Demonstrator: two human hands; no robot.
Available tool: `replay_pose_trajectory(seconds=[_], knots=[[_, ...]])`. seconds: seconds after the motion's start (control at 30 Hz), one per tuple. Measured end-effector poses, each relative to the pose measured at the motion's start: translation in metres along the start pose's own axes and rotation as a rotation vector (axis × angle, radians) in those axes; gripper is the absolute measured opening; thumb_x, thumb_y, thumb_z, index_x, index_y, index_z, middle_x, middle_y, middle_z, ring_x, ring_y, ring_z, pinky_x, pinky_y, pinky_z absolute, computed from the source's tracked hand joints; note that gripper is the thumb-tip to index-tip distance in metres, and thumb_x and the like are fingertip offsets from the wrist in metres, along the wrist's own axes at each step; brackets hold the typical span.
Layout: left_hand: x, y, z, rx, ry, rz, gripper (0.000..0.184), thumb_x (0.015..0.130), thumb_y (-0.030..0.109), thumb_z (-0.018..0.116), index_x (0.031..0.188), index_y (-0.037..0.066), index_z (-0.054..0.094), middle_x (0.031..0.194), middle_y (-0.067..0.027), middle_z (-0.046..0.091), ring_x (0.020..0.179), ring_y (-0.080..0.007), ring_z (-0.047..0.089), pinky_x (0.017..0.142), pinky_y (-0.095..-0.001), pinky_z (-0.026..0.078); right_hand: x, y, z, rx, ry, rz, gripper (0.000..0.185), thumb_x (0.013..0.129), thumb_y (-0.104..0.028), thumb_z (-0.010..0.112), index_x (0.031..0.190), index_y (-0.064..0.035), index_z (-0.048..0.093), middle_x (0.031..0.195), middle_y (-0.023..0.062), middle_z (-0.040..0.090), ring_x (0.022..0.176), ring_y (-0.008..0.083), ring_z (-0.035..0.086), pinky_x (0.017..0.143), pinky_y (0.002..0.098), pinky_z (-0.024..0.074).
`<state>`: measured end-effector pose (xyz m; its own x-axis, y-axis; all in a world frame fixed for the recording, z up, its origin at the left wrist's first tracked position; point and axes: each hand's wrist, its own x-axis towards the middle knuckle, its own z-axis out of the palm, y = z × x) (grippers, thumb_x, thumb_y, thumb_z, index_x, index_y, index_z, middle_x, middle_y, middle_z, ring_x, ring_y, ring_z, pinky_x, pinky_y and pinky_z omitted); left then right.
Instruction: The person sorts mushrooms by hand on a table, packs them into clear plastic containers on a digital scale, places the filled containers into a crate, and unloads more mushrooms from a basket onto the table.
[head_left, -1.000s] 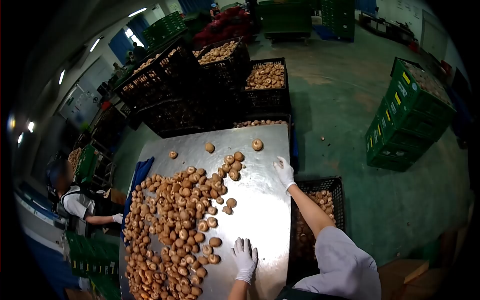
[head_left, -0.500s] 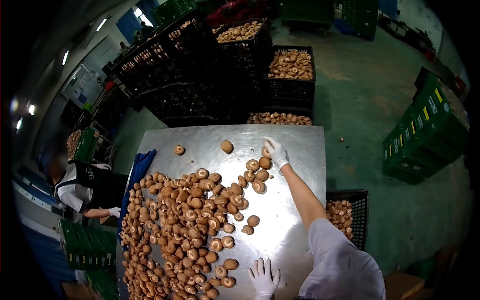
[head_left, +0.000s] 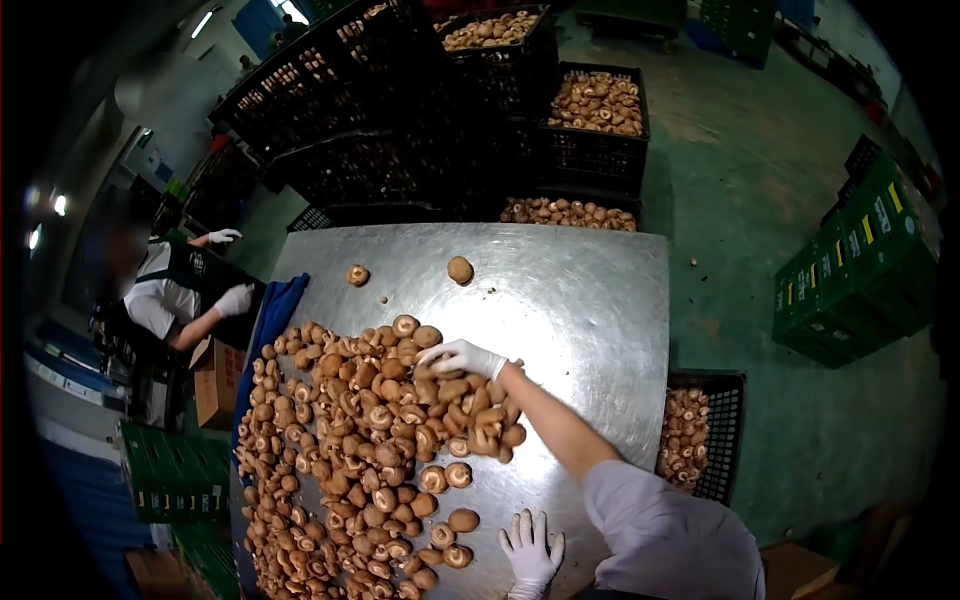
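Observation:
My right hand (head_left: pixel 460 358), in a white glove, lies over the upper right part of a large pile of brown mushrooms (head_left: pixel 370 420). Its fingers stretch out across the caps and touch them, without closing round any. Some mushrooms beside that hand are smeared by motion. Flat on the metal table (head_left: pixel 590 330) near its front edge rests my left hand (head_left: pixel 531 550), also gloved, with fingers spread and nothing in it. Two single mushrooms (head_left: pixel 460 270) sit apart toward the far edge.
Black crates of mushrooms (head_left: pixel 597 100) stand beyond the table; another black crate (head_left: pixel 722 440) is at its right side. Green crates (head_left: pixel 850 270) are stacked on the floor at right. A co-worker (head_left: pixel 175 290) stands at left by a cardboard box (head_left: pixel 215 385). Blue cloth (head_left: pixel 275 320) hangs over the left edge.
My right hand has moved from the far right of the table toward me and left onto the pile. The small mushroom group there now lies against the pile. My left hand stays flat.

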<state>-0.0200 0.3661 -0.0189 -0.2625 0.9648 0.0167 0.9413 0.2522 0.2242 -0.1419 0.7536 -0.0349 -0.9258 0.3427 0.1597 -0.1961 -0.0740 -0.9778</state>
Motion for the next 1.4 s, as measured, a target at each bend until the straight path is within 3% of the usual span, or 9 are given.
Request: replay_pose_trajectory(seconds=[0.43,0.57,0.73,0.93,1.07,1.13,1.17,1.27,1.4], knots=[[-0.014,-0.009,0.011,-0.014,-0.356,-0.068,0.053,0.077,0.042,0.06,0.119,0.009,0.058,0.13,-0.0181,0.049,0.118,-0.0365,0.043,0.099,-0.0598,0.027,-0.018,-0.017,0.228,-0.198,-0.39,0.048,0.059,0.08,-0.032,0.062,0.137,-0.025,0.048,0.146,0.0106,0.039,0.125,0.0319,0.044,0.104,0.0387,0.0381],[-0.02,-0.005,0.029,-0.639,-0.052,-0.382,0.058,0.08,0.05,0.056,0.123,0.011,0.058,0.128,-0.0148,0.053,0.119,-0.0325,0.045,0.096,-0.0585,0.029,-0.007,-0.025,0.283,-0.521,-0.472,-0.093,0.064,0.078,-0.036,0.058,0.139,-0.025,0.045,0.143,0.0165,0.039,0.125,0.0361,0.041,0.106,0.0459,0.0323],[-0.023,-0.01,0.017,-0.039,-0.236,-0.083,0.057,0.081,0.045,0.06,0.124,0.009,0.055,0.13,-0.0157,0.051,0.12,-0.0337,0.045,0.094,-0.0545,0.034,-0.019,-0.034,0.316,-0.603,-0.573,-0.283,0.064,0.079,-0.037,0.059,0.139,-0.0189,0.044,0.143,0.0197,0.036,0.131,0.038,0.033,0.109,0.0482,0.0269],[-0.001,0.002,-0.009,-0.135,-0.062,-0.105,0.061,0.08,0.041,0.062,0.131,0.009,0.05,0.131,-0.0165,0.05,0.121,-0.0352,0.045,0.095,-0.0517,0.035,0.005,-0.088,0.154,-0.39,-0.038,-0.377,0.024,0.081,-0.015,0.06,0.102,-0.0022,0.062,0.097,0.0129,0.064,0.093,0.0247,0.06,0.088,0.0351,0.0487],[0.004,0.0,-0.009,-0.083,-0.047,-0.069,0.058,0.081,0.041,0.061,0.13,0.01,0.051,0.129,-0.0153,0.051,0.122,-0.0334,0.046,0.094,-0.0495,0.038,0.025,-0.07,-0.008,-0.744,0.696,-0.331,0.036,0.086,-0.027,0.06,0.11,-0.0005,0.06,0.108,0.016,0.061,0.103,0.0279,0.06,0.092,0.0358,0.0475],[0.004,0.001,-0.011,-0.088,-0.069,-0.065,0.059,0.082,0.041,0.06,0.13,0.01,0.05,0.131,-0.0158,0.049,0.123,-0.0332,0.044,0.095,-0.0515,0.036,0.032,-0.051,-0.069,-0.658,0.814,0.05,0.047,0.086,-0.037,0.059,0.118,-0.002,0.057,0.126,0.0202,0.054,0.108,0.0339,0.058,0.093,0.0383,0.0464],[0.005,0.001,-0.011,-0.08,-0.063,-0.061,0.059,0.082,0.041,0.06,0.13,0.01,0.05,0.131,-0.0158,0.049,0.123,-0.0332,0.044,0.095,-0.0515,0.036,0.045,-0.008,-0.1,-0.883,0.995,-0.13,0.044,0.088,-0.035,0.059,0.118,-0.003,0.058,0.115,0.0196,0.061,0.103,0.0341,0.06,0.085,0.0396,0.0497],[0.003,0.003,-0.011,-0.085,-0.059,-0.067,0.058,0.078,0.04,0.065,0.126,0.01,0.054,0.132,-0.0163,0.048,0.12,-0.0346,0.045,0.093,-0.0537,0.034,0.062,0.013,-0.105,-0.878,0.97,-0.165,0.045,0.089,-0.039,0.057,0.118,-0.0048,0.059,0.118,0.0195,0.06,0.104,0.0329,0.06,0.085,0.04,0.0495],[-0.007,-0.002,0.003,-0.072,-0.067,-0.063,0.059,0.078,0.041,0.064,0.127,0.01,0.054,0.132,-0.0162,0.048,0.121,-0.0349,0.045,0.093,-0.0553,0.034,0.081,-0.009,-0.024,-0.583,0.318,0.192,0.047,0.09,-0.046,0.054,0.118,-0.008,0.06,0.106,0.0139,0.061,0.101,0.026,0.058,0.095,0.0378,0.0448]])
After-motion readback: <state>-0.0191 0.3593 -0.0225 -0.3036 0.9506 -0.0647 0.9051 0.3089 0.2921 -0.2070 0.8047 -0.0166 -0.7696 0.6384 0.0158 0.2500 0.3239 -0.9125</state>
